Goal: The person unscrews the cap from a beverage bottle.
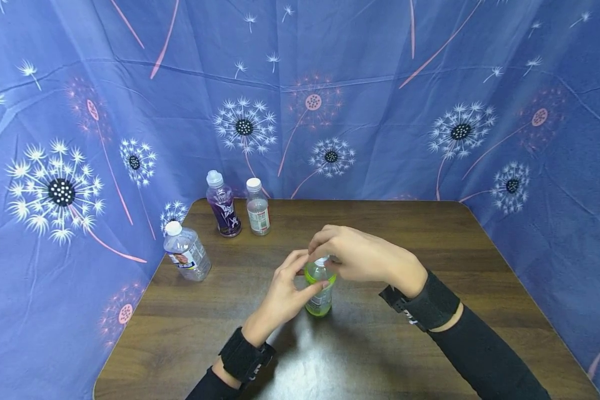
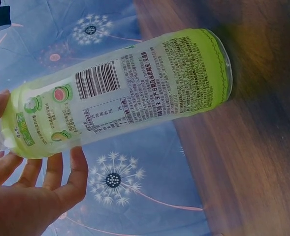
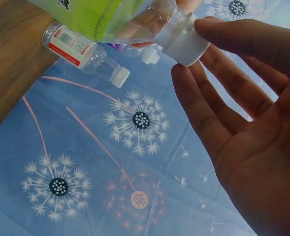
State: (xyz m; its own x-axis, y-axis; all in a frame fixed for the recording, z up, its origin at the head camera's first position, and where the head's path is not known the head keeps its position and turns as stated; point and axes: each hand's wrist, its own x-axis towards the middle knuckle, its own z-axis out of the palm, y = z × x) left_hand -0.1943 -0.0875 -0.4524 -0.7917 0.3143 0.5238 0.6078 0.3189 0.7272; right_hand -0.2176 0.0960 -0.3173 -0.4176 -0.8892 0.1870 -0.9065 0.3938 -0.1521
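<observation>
A clear plastic bottle with a green and white label [image 1: 320,300] stands upright in front of the person. My left hand [image 1: 284,289] grips it around its upper part, thumb on the near side and fingers behind. Printed text and a barcode [image 2: 98,80] face the left wrist camera. From the right, my right hand [image 1: 367,255] reaches over the top of the bottle. Its thumb and fingertips pinch the white cap [image 3: 188,45], which sits at the bottle's neck in the right wrist view.
At the table's back left stand a purple-labelled bottle [image 1: 226,214] and a small white-capped bottle [image 1: 258,213]. Another clear bottle [image 1: 189,255] stands near the left edge of the wooden table [image 1: 405,339]. A blue dandelion-print cloth [image 1: 375,122] hangs behind and along the sides.
</observation>
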